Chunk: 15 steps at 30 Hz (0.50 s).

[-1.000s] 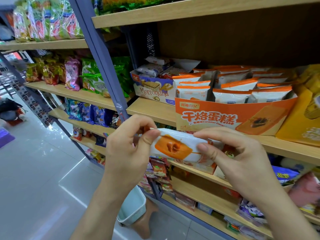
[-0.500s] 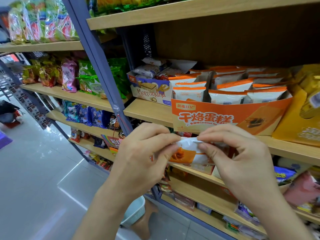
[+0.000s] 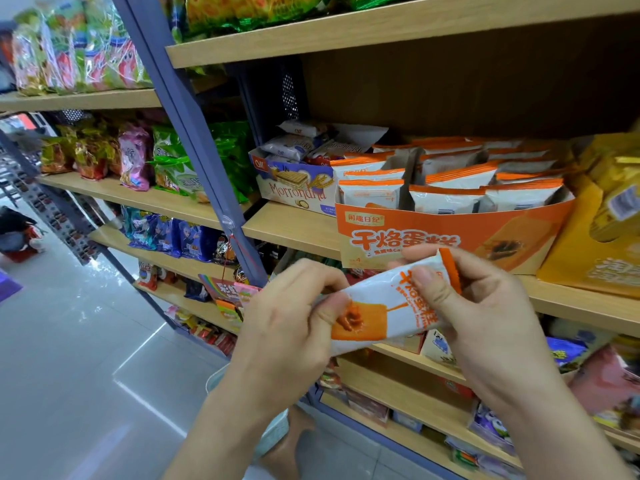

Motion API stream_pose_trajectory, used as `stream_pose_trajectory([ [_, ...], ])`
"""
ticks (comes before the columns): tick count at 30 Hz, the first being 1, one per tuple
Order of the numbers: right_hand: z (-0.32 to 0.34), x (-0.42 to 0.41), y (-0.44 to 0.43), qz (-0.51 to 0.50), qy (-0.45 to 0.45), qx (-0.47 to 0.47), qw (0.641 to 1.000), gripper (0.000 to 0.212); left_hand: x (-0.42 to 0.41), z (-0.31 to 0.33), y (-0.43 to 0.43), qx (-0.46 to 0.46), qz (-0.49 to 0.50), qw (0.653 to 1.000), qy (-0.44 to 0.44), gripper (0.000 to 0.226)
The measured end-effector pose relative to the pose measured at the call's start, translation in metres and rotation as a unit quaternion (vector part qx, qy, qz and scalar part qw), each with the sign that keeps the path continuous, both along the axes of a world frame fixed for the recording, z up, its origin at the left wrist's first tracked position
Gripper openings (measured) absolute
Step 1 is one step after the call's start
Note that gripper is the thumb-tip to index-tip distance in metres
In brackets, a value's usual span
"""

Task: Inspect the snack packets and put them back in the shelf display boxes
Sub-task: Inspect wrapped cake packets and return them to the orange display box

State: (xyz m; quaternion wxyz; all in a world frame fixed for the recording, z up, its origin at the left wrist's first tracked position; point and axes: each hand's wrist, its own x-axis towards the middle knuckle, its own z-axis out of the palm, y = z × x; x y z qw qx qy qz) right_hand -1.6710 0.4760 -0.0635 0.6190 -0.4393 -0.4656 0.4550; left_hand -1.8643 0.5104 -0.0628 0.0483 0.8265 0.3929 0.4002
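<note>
I hold a white-and-orange snack packet (image 3: 384, 306) in front of the shelves, its printed face towards me and its right end tilted up. My left hand (image 3: 291, 323) pinches its lower left end. My right hand (image 3: 485, 317) grips its upper right end, thumb across the orange lettering. Just behind and above stands the orange display box (image 3: 450, 233) on the wooden shelf (image 3: 291, 230), filled with several matching packets (image 3: 446, 199) standing upright.
A blue-and-white wafer box (image 3: 294, 188) sits left of the orange box, a yellow box (image 3: 588, 258) to its right. A blue-grey upright post (image 3: 194, 133) slants down the shelving. Lower shelves hold more snacks. A pale bin (image 3: 273, 431) stands on the shiny floor below my arms.
The packet was turned edge-on between my hands half a second ago; now its front face shows again and its right end is raised. The view has shifted slightly closer to the shelf.
</note>
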Motion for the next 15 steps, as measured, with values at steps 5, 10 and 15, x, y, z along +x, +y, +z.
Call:
stream_pose_trajectory([
  [5,0.000,-0.012,0.006,-0.020,-0.015,-0.009,1.000,0.020,0.013,0.007,-0.003,-0.019,0.010,0.995,0.099,0.038],
  [10,0.001,-0.016,0.002,-0.008,0.032,-0.021,0.999,0.031,0.015,0.004,0.001,-0.007,0.012,0.997,0.079,0.028],
  [15,0.003,-0.016,0.002,-0.045,0.060,-0.023,0.997,0.026,0.014,-0.003,0.002,-0.020,0.008,1.000,0.011,0.020],
])
